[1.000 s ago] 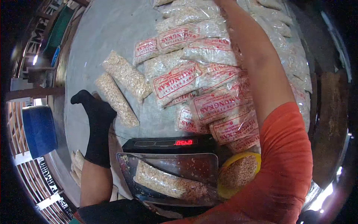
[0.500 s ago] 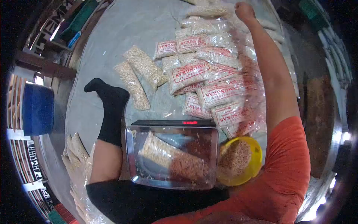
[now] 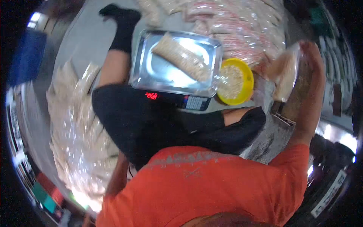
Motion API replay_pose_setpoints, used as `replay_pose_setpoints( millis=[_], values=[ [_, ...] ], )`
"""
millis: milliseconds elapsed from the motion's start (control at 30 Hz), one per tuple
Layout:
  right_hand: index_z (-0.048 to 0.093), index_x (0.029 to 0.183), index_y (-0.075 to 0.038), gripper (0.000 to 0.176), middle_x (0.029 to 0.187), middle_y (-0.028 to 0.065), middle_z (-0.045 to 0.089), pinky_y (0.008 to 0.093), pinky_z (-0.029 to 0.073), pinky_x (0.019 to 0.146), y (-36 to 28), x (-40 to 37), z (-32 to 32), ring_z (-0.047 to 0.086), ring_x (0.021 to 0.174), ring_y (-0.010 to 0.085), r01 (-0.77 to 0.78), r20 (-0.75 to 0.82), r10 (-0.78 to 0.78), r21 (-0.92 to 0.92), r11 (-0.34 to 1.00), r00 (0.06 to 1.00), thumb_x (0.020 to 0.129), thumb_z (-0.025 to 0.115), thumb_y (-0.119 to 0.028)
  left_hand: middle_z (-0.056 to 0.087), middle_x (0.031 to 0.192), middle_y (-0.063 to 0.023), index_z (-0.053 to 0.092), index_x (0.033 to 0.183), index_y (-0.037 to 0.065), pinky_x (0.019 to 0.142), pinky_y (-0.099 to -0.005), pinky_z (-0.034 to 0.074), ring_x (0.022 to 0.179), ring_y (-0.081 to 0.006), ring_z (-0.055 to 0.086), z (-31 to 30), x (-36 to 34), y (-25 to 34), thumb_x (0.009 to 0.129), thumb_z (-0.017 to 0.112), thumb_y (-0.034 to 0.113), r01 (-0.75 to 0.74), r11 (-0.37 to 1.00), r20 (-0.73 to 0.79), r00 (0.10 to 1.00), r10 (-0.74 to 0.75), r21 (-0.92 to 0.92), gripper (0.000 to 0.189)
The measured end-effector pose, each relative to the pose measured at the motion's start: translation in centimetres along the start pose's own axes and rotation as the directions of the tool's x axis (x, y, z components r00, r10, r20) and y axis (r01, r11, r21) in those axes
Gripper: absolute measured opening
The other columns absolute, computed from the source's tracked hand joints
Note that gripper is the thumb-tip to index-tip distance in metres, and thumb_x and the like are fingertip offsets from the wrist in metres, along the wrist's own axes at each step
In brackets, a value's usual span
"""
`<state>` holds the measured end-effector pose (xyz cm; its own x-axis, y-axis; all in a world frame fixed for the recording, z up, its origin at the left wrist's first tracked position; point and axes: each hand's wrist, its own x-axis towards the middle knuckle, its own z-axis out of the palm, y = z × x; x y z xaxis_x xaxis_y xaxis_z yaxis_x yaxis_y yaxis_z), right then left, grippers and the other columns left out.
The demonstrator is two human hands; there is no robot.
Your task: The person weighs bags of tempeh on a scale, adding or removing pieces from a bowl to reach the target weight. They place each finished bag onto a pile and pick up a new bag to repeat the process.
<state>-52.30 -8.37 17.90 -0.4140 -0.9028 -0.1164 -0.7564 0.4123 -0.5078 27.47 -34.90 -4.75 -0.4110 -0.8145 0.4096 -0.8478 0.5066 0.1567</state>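
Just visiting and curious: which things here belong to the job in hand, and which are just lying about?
In hand: right hand holding a clear bag; yellow bowl; metal tray with a packet, on the scale.
Lying about: red-printed packets beyond the tray; heap of bags at left; blue container.

Orange short-sleeved fabric shirt (image 3: 204, 185), with faint grey print across the chest. Black cloth shorts (image 3: 151, 125), ending near the knee. Black ankle sock (image 3: 123, 22) on one foot. Right hand (image 3: 314, 56) bare.
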Motion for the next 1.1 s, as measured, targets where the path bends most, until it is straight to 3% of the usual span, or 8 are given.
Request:
replay_pose_setpoints(
  millis=[133,200,333,500,600,800,900,1100],
  values=[
    [0.075,0.112,-0.009,0.034,0.099,0.0134,0.076,0.0435,0.057,0.08,13.8,1.2,9.4,0.072,0.088,0.0308,0.17,0.262,0.032,-0.711,0.682,0.965,0.09,0.07,-0.034,0.067,0.111,-0.0154,0.061,0.122,0.01,0.08,-0.0402,0.053,0.099,-0.0264,0.067,-11.3,-31.4,8.4,0.094,0.063,0.035,0.249,0.954,0.326,0.927,-0.184,-0.168,0.037],
    [0.075,0.111,-0.009,0.034,0.099,0.0154,0.076,0.0454,0.057,0.08,17.9,1.3,14.4,0.074,0.089,0.0342,0.485,0.48,-0.074,-0.863,0.139,0.874,0.087,0.071,-0.033,0.068,0.113,-0.0163,0.061,0.124,0.01,0.082,-0.0404,0.054,0.1,-0.027,0.068,-16.0,-48.8,10.4,0.095,0.063,0.036,0.426,0.905,0.81,0.523,-0.265,0.021,0.04],
    [0.073,0.122,-0.005,0.046,0.117,0.0208,0.073,0.0468,0.057,0.09,8.9,-9.1,24.1,0.07,0.106,0.0408,-0.115,-0.625,-0.215,-0.443,0.889,0.75,0.088,0.07,-0.036,0.07,0.116,-0.0182,0.063,0.129,0.008,0.084,-0.0409,0.055,0.104,-0.0283,0.071,-17.3,-53.9,10.0,0.095,0.062,0.038,0.678,0.735,0.768,0.463,-0.442,0.014,0.045],
    [0.072,0.121,-0.004,0.041,0.114,0.0247,0.072,0.0484,0.054,0.092,-4.9,-20.6,33.4,0.07,0.104,0.0409,0.044,-0.282,-0.017,0.088,0.995,0.959,0.09,0.071,-0.031,0.073,0.121,-0.0206,0.065,0.135,0.007,0.086,-0.0415,0.057,0.108,-0.03,0.073,-19.8,-53.2,7.8,0.096,0.062,0.04,0.749,0.658,0.705,0.424,-0.569,0.081,0.052],
    [0.073,0.116,-0.005,0.04,0.109,0.0244,0.072,0.0487,0.053,0.091,-6.2,-21.8,34.4,0.069,0.1,0.0412,0.138,-0.08,-0.146,-0.101,0.985,0.986,0.089,0.074,-0.034,0.069,0.124,-0.0262,0.072,0.117,0.002,0.098,-0.0487,0.053,0.118,-0.036,0.067,-22.9,-48.6,6.5,0.092,0.065,0.028,0.142,0.926,0.921,0.127,-0.367,0.35,0.037],
    [0.073,0.115,-0.004,0.039,0.112,0.0226,0.071,0.0441,0.053,0.092,-4.7,-17.2,31.8,0.068,0.104,0.0402,0.07,-0.24,-0.031,0.158,0.985,0.97,0.087,0.078,-0.03,0.072,0.104,-0.0234,0.066,0.119,0.003,0.086,-0.0542,0.054,0.102,-0.0451,0.068,-27.2,-24.0,26.2,0.097,0.067,0.03,0.249,0.963,0.504,0.848,-0.164,-0.105,0.036],
    [0.071,0.127,-0.01,0.06,0.127,0.0212,0.067,0.0478,0.044,0.107,1.2,-13.1,28.5,0.06,0.121,0.04,0.099,-0.776,-0.2,-0.176,0.979,0.598,0.081,0.083,-0.048,0.058,0.143,-0.0228,0.055,0.145,0.011,0.112,-0.0488,0.043,0.132,-0.0408,0.055,-16.7,-19.8,32.3,0.091,0.075,0.029,-0.096,0.798,0.157,0.96,0.232,-0.595,0.06],
    [0.055,0.146,-0.007,0.078,0.142,0.0225,0.06,0.0486,0.045,0.111,11.7,-12.5,30.5,0.058,0.129,0.0411,-0.046,-0.494,0.011,-0.059,0.997,0.87,0.081,0.083,-0.039,0.058,0.142,-0.0184,0.065,0.133,0.014,0.119,-0.0648,0.027,0.143,-0.0368,0.044,-6.0,-14.1,38.5,0.085,0.072,0.028,-0.434,0.878,0.252,0.844,0.474,-0.201,0.05]
  ],
)
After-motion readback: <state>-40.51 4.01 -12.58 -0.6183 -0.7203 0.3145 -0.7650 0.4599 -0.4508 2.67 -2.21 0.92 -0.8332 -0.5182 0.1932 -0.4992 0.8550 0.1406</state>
